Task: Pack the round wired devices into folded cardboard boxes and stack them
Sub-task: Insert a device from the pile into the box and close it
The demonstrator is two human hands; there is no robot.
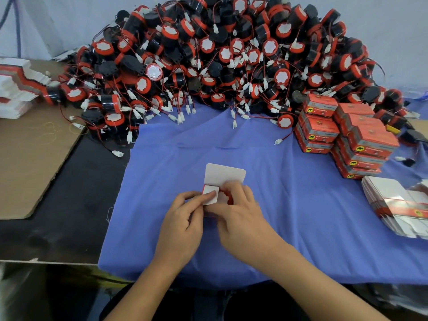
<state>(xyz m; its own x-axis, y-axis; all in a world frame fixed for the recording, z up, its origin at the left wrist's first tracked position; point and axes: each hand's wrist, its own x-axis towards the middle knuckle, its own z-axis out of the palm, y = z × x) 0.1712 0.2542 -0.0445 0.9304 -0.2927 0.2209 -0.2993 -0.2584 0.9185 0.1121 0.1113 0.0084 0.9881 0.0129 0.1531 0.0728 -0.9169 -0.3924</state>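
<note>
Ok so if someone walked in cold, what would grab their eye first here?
A huge heap of red-and-black round wired devices is piled along the back. To its right, closed red boxes stand stacked on the blue cloth. At front centre, the left hand and right hand work a device into an open box.

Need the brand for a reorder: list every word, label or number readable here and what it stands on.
None readable.
On the stacked orange boxes: a line of print beside a yellow oval emblem, too blurred to read.
On the flat box blanks at right: a yellow emblem, too small to read.
</note>
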